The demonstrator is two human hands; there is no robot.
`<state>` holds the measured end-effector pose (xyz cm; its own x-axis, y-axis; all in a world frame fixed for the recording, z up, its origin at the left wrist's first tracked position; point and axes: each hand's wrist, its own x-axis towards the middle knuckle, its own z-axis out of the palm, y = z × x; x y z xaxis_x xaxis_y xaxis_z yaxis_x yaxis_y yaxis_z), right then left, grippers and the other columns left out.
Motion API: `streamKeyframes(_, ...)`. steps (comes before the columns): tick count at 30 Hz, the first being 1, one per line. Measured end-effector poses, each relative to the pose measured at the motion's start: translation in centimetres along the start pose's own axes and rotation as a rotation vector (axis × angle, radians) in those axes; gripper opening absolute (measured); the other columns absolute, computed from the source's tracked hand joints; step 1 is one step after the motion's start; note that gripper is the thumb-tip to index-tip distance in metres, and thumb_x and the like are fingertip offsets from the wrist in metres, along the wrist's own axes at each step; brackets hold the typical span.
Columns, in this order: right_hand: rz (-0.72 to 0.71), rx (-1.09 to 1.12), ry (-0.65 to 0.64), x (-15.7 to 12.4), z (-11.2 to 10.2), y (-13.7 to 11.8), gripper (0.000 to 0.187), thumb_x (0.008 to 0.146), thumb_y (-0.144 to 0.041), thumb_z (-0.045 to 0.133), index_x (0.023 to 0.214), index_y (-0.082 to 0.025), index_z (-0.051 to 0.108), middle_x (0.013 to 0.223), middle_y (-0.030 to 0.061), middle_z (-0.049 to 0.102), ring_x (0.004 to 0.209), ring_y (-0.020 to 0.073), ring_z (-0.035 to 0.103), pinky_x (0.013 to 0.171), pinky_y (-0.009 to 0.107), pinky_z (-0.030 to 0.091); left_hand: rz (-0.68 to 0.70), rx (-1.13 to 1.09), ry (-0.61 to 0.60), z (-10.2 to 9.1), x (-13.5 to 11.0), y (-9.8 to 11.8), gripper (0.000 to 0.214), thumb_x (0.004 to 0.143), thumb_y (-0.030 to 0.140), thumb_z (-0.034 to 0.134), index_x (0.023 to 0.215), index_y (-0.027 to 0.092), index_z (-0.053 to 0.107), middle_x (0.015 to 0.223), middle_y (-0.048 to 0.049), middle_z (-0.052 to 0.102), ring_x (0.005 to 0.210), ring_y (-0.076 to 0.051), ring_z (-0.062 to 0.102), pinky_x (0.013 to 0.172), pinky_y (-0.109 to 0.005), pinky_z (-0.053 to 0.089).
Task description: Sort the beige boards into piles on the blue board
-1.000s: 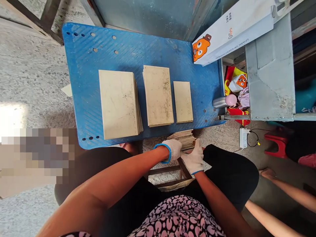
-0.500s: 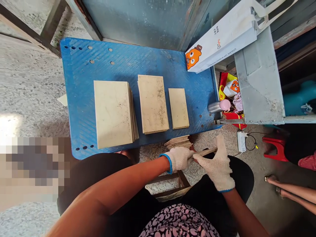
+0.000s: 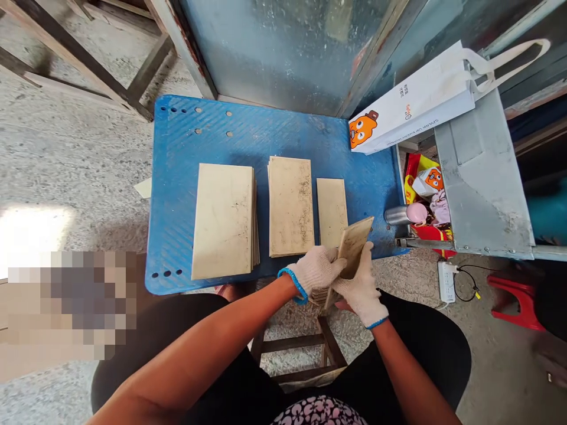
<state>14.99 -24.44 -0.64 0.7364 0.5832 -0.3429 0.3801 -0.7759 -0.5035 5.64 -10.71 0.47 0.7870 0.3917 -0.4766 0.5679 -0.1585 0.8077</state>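
Both my hands wear off-white knit gloves with blue cuffs. My left hand (image 3: 319, 268) is closed on the left edge of a thin tan board (image 3: 358, 243) with dark specks, held tilted above the front edge of the blue table. My right hand (image 3: 361, 289) grips the same board from below and the right, thumb along its edge. Behind it lies a small stack of boards (image 3: 331, 198), partly covered by the held one. To the left are a medium stack (image 3: 290, 203) with dark specks and a larger, thicker stack (image 3: 224, 218).
The blue table (image 3: 181, 171) stands against a metal panel. A white paper bag (image 3: 416, 103) lies at its back right, near a steel flask (image 3: 396, 215) and a grey metal box (image 3: 482, 177). A wooden stool (image 3: 292, 342) is between my knees; a red stool (image 3: 516, 301) is at right.
The board has turned from nearly edge-on to showing its speckled face, and has risen toward the table. My right hand has moved left, from spread fingers to a grip. The view has shifted.
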Motion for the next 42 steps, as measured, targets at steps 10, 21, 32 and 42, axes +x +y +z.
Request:
streamKeyframes(10, 0.008, -0.163, -0.034, 6.4, -0.9, -4.6, 0.129, 0.056, -0.054, 0.078, 0.157, -0.018, 0.006, 0.148, 0.0196, 0.041, 0.13, 0.0377, 0.048, 0.102, 0.049, 0.042, -0.013, -0.289, 0.263, -1.8, 1.2, 0.0, 0.031, 0.087, 0.038, 0.046, 0.065, 0.017, 0.051, 0.059, 0.0051, 0.042, 0.063, -0.01, 0.041, 0.056, -0.021, 0.03)
streamKeyframes(21, 0.175, -0.302, -0.038, 15.1, 2.3, -6.5, 0.138, 0.053, -0.064, 0.076, 0.154, -0.002, 0.005, 0.14, 0.0286, 0.046, 0.128, 0.0391, 0.047, 0.103, 0.047, 0.041, -0.127, 0.276, -0.315, 0.6, -2.7, -0.1, 0.037, 0.082, 0.038, 0.052, 0.11, 0.02, 0.067, 0.107, -0.0135, 0.071, 0.097, -0.031, 0.068, 0.077, -0.036, 0.053)
streamKeyframes(32, 0.241, -0.433, -0.011, 16.9, 5.3, -8.0, 0.137, 0.051, -0.061, 0.079, 0.153, -0.004, 0.008, 0.135, 0.0283, 0.048, 0.123, 0.0383, 0.052, 0.098, 0.045, 0.047, -0.15, 0.402, -0.368, 0.1, -2.8, -0.4, 0.042, 0.082, 0.033, 0.051, 0.116, 0.01, 0.062, 0.111, -0.0201, 0.067, 0.1, -0.04, 0.067, 0.078, -0.05, 0.056)
streamKeyframes(42, 0.249, -0.461, -0.026, 17.3, 7.0, -7.2, 0.134, 0.05, -0.059, 0.08, 0.152, -0.004, 0.013, 0.134, 0.0285, 0.047, 0.121, 0.0376, 0.054, 0.097, 0.044, 0.047, -0.152, 0.42, -0.396, 0.5, -3.0, -1.0, 0.042, 0.082, 0.034, 0.053, 0.115, 0.008, 0.062, 0.109, -0.023, 0.066, 0.099, -0.04, 0.067, 0.075, -0.05, 0.057)
